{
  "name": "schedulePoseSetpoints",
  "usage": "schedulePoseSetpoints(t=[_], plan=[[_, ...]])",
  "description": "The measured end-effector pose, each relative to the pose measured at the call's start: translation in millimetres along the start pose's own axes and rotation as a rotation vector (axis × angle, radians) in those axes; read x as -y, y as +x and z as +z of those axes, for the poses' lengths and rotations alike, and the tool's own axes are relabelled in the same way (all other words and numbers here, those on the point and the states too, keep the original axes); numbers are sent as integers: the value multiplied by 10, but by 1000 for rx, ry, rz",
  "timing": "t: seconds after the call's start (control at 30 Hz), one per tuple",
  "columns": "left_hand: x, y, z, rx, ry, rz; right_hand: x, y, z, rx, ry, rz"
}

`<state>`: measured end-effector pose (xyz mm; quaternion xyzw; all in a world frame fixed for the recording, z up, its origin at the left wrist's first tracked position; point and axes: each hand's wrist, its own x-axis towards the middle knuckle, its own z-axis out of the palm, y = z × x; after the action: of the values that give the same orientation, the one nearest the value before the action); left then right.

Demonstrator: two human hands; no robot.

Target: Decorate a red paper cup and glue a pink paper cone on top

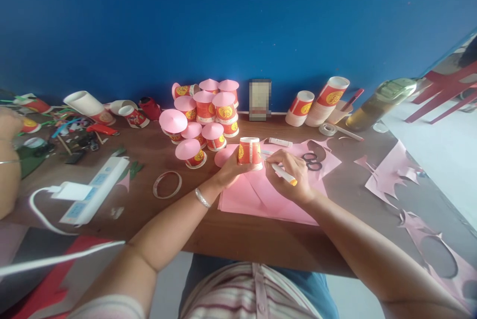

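A person is holding a paper cup (244, 155) and a marker (285, 174) over pink paper (242, 202).
In the head view, the left hand (229, 172) is gripping the cup's left side, narrow end up; the right hand (294, 172) is pinching the marker just right of it, tip contact being unclear. Scissors (312, 161) are lying to the right. Squeezing too hard could dent the thin wall; a turning cup could make a stroke stray, and a slip could mark the paper.

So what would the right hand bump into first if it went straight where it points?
Probably the red, yellow-printed paper cup held in the left hand. The right hand points its white, orange-ended pen that way, but depth is unclear.
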<state>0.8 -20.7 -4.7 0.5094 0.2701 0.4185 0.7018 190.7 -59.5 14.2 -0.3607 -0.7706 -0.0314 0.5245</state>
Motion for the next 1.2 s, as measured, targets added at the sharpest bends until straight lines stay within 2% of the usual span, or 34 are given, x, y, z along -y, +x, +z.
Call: schedulePoseSetpoints(t=[0.1,0.33,0.63,1.2], plan=[[38,-11,-18,20,132,55,39,4,1,7,-9,-81],[158,-4,-54,-51,211,83,128,1,49,118,-14,-237],[174,-5,-50,-78,330,117,85,-11,52,134,-38,-191],[107,-20,-11,-106,317,58,152,-56,86,138,-20,-186]])
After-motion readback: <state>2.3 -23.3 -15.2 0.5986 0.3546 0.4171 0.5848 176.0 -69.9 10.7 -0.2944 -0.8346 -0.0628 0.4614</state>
